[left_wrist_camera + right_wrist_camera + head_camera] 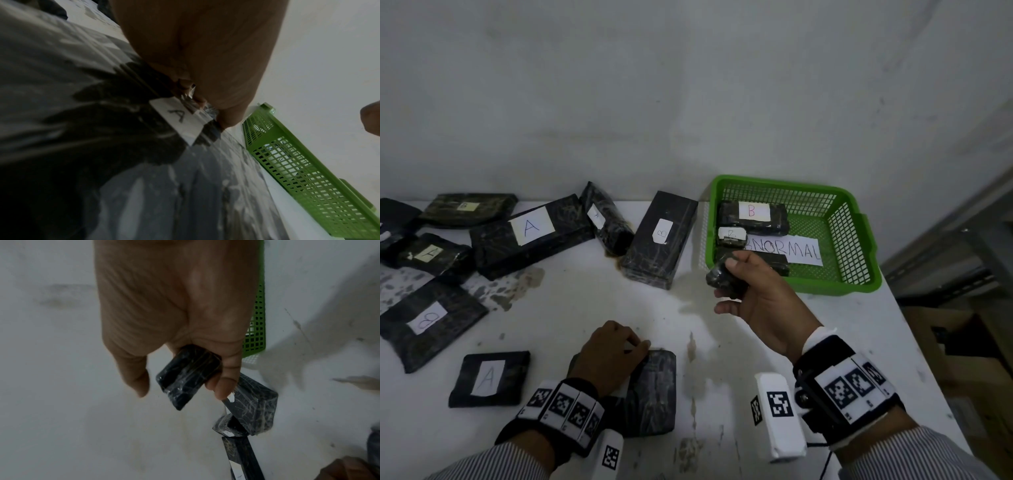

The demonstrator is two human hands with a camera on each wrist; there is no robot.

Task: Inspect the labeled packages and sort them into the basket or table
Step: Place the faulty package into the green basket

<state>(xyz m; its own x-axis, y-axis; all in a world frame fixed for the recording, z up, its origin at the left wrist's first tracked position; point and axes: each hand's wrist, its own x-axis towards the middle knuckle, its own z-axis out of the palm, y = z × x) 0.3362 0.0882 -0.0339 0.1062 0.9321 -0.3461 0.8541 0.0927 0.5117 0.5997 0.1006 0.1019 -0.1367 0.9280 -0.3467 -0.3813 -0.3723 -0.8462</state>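
Observation:
My right hand (726,282) grips a small black wrapped package (717,275) in the air, just in front of the near left corner of the green basket (777,183). No label shows on it in the right wrist view, where thumb and fingers of the right hand (180,386) clamp the small package (189,369). My left hand (635,341) lies on a flat black package (654,394) near the table's front, fingers curled at its far edge. In the left wrist view the fingertips (189,87) press by that package's label A (180,123).
The basket holds a package marked B (753,214), a smaller B package (731,236), another dark package, and a paper sign (791,253). Several labelled packages lie at left, among them A (530,233), B (659,240), B (428,322), A (489,378). The table edge runs at right (914,342).

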